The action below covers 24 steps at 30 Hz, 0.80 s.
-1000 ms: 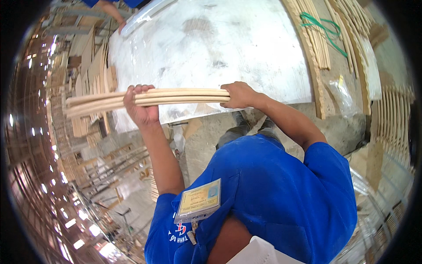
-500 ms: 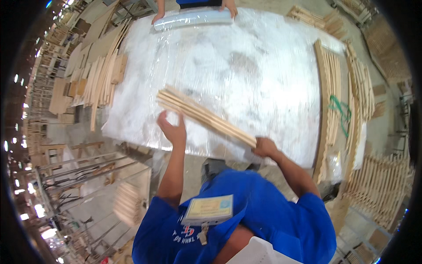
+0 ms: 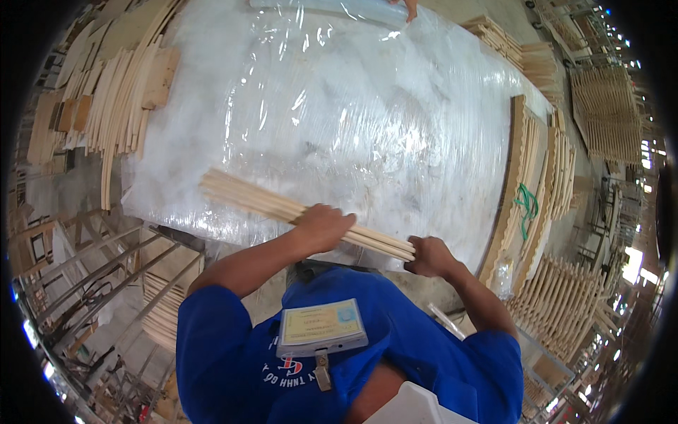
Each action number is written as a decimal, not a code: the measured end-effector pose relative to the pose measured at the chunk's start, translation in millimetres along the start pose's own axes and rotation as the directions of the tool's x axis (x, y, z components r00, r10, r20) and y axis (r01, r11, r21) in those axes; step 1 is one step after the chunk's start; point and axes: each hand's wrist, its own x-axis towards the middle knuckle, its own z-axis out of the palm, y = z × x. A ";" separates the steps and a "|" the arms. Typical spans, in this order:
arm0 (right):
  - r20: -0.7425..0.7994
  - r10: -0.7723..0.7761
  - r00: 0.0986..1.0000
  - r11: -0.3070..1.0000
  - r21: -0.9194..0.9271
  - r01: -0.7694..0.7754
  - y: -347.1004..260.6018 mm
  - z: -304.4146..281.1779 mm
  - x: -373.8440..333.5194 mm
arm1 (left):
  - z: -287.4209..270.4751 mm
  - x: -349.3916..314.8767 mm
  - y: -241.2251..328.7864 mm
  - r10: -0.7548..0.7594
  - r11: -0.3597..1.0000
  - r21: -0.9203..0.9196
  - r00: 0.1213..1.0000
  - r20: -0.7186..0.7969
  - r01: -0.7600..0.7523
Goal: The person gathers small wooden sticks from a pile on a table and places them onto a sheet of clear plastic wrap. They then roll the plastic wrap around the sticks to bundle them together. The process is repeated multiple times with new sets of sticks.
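A bundle of thin, light wooden sticks (image 3: 254, 201) slants over the near edge of the table (image 3: 311, 127), which is covered in clear plastic film. My left hand (image 3: 325, 227) wraps over the middle of the bundle with its fingers closed. At the bundle's right end, my right hand (image 3: 431, 256) grips the stick ends. The far left end of the sticks is slightly blurred and reaches out over the film. Parts of the bundle are hidden beneath my left hand.
Across the table, another person's hand (image 3: 410, 8) is by a roll of plastic film (image 3: 332, 7). Wooden strips (image 3: 127, 92) are piled at the left. Scalloped wooden pieces (image 3: 512, 184) with a green strap (image 3: 526, 205) lie at the right edge. A metal rack (image 3: 106, 283) stands lower left.
My left hand has come from open beside the bundle to closed around its middle. The sticks have shifted left and nearer. The view has tilted, so the other person is mostly out of sight.
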 end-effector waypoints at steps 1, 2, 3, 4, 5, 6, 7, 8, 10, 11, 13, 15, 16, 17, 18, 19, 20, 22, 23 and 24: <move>0.054 -0.079 0.995 0.997 0.029 0.078 -9.7 -2.5 11.9 | -0.9 -20.7 -8.0 -0.056 0.998 -0.012 0.997 0.044 0.057; 0.062 -0.169 0.984 0.969 0.191 0.155 -16.9 -5.6 28.4 | 4.6 -46.1 -21.3 -0.109 0.994 -0.032 0.994 0.019 0.109; 0.052 -0.254 0.966 0.910 0.350 0.220 -21.9 -9.7 48.9 | 9.3 -71.5 -37.3 -0.159 0.986 -0.050 0.987 -0.004 0.159; -0.146 -0.224 0.964 0.807 0.526 0.267 -18.4 -9.3 73.5 | 3.1 -89.6 -50.1 -0.265 0.961 -0.075 0.964 0.035 0.267; -0.338 -0.139 0.931 0.675 0.656 0.339 -11.4 -10.9 98.6 | -6.7 -103.9 -63.9 -0.362 0.926 -0.089 0.930 0.071 0.367; -0.371 0.107 0.922 0.666 0.716 0.211 -9.7 -23.7 123.6 | -11.2 -120.5 -84.0 -0.408 0.910 -0.097 0.912 -0.047 0.402; -0.374 0.350 0.859 0.621 0.779 0.086 -9.6 -34.8 144.8 | -14.3 -131.6 -99.9 -0.447 0.894 -0.112 0.880 -0.159 0.434; -0.364 0.427 0.828 0.702 0.711 -0.049 -9.2 -42.9 162.7 | -32.0 -128.4 -110.2 -0.495 0.869 -0.098 0.859 -0.128 0.485; -0.412 0.447 0.794 0.818 0.547 -0.176 -27.5 -41.6 189.5 | -70.3 -123.3 -133.7 -0.544 0.835 -0.035 0.814 -0.204 0.549; -0.453 0.408 0.793 0.865 0.468 -0.178 -40.6 -33.9 199.3 | -80.4 -121.3 -143.4 -0.525 0.833 0.012 0.798 -0.295 0.553; -0.516 0.356 0.779 0.895 0.428 -0.125 -47.5 -19.7 207.5 | -107.7 -98.1 -156.1 -0.485 0.851 0.042 0.815 -0.319 0.523; -0.569 0.320 0.757 0.868 0.496 0.005 -46.5 -0.7 209.2 | -125.7 -71.6 -167.1 -0.407 0.887 0.086 0.855 -0.321 0.455; -0.641 0.335 0.691 0.865 0.499 0.043 -46.4 9.7 205.9 | -132.0 -58.5 -170.3 -0.368 0.901 0.108 0.872 -0.323 0.420; -0.686 0.361 0.632 0.850 0.521 0.080 -42.8 20.4 202.1 | -133.8 -41.7 -173.6 -0.346 0.914 0.100 0.885 -0.311 0.393; -0.725 0.386 0.571 0.833 0.539 0.121 -39.9 30.5 198.2 | -134.8 -25.7 -174.3 -0.325 0.926 0.093 0.898 -0.298 0.366; -0.758 0.412 0.505 0.817 0.553 0.163 -36.8 39.9 194.4 | -135.2 -10.3 -174.0 -0.303 0.937 0.086 0.909 -0.284 0.339; -0.632 0.550 0.546 0.645 0.737 0.203 -55.5 37.2 192.0 | -132.4 -4.6 -175.0 -0.330 0.932 0.073 0.912 -0.243 0.356; -0.599 0.557 0.576 0.716 0.697 0.032 -66.0 24.7 193.5 | -126.0 13.7 -178.7 -0.345 0.927 0.091 0.922 -0.174 0.364; -0.579 0.567 0.585 0.742 0.668 -0.058 -65.8 20.9 193.4 | -119.1 22.2 -180.3 -0.348 0.927 0.099 0.928 -0.136 0.362; -0.543 0.561 0.625 0.717 0.696 -0.038 -57.5 18.9 195.0 | -114.3 31.2 -181.3 -0.330 0.932 0.108 0.934 -0.141 0.345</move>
